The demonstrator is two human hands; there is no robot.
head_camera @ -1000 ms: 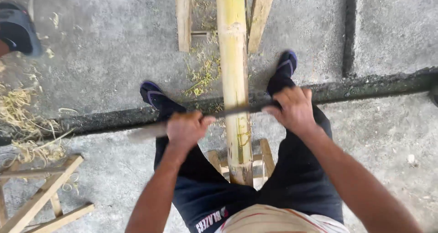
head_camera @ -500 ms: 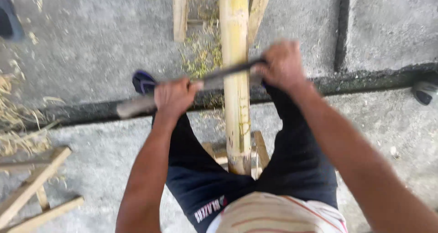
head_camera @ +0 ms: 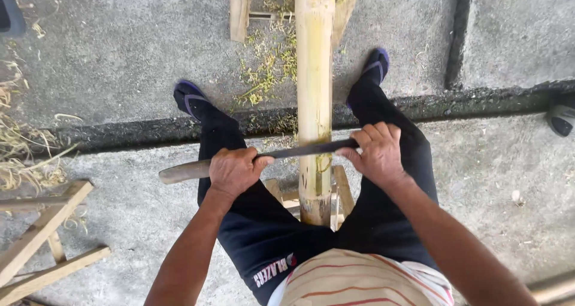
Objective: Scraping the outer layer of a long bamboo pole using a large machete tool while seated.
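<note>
A thick pale bamboo pole [head_camera: 314, 72] runs away from me between my legs, its near end resting on a small wooden stand [head_camera: 339, 193]. A long dark blade [head_camera: 299, 151] with a wooden handle [head_camera: 182, 172] lies across the pole. My left hand [head_camera: 233, 170] grips the handle end, left of the pole. My right hand [head_camera: 375, 153] clasps the blade's far end, right of the pole. Both of my feet in dark slippers stand on either side of the pole.
Green-yellow bamboo shavings [head_camera: 269, 72] litter the concrete beside the pole. A wooden frame [head_camera: 42, 246] lies at the lower left, with dry straw [head_camera: 24, 156] above it. A dark groove [head_camera: 479, 102] crosses the floor. Another person's shoe [head_camera: 562, 119] shows at the right edge.
The blade, held in both hands, was pushed away along the pole half a second ago and has now been drawn back toward me, near its earlier position.
</note>
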